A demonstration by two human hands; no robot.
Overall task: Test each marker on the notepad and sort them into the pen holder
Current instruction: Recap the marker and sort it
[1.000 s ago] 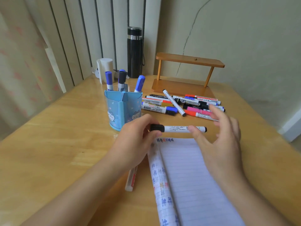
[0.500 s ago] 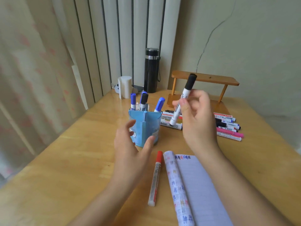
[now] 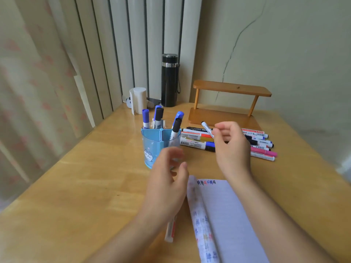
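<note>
diagonal marker (image 3: 206,128): atop marker pile (image 3: 263,152), long axis far-left to near-right.
right hand (image 3: 232,147): nearer; thumb and forefinger pinch its near end.
left hand (image 3: 167,185): blurred, fingers loosely spread, empty, by pen holder (image 3: 152,145).

No word or number can be read in full. A row of blue and red characters, too blurred to make out, runs across the top of the notepad (image 3: 228,215), with more down its folded-back cover. Barcodes and lines of small print mark the white barrels of the markers (image 3: 191,143) lying on the counter (image 3: 95,177), none legible. The thin marker (image 3: 206,128) pinched in the right hand (image 3: 231,147) bears dark print, also unreadable. A white cartoon animal decorates the blue pen holder (image 3: 152,147).
</note>
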